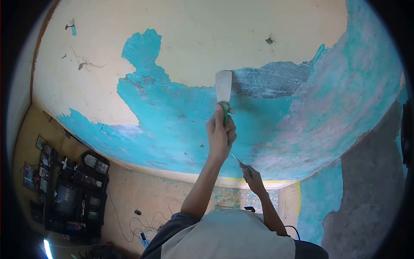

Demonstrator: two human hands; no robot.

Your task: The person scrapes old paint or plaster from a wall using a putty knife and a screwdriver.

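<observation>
My left hand (222, 133) is raised and closed around the green handle of a paint scraper (224, 86). The scraper's broad metal blade points up, over the border where cream paint (194, 52) meets exposed turquoise paint (181, 116) on the wall. Lower and to the right, my right hand (253, 179) is closed on a slim tool with a narrow metal end (235, 156); its exact kind cannot be made out. To the right of the scraper blade lies a dark grey scraped patch (271, 80).
Nails (69, 26) and a small hole (269, 41) mark the cream paint. A dark shelf unit (77, 190) with a television and framed pictures stands at lower left. Cables (133, 224) and paint flakes lie on the floor (125, 190). Bare grey wall (366, 185) shows at right.
</observation>
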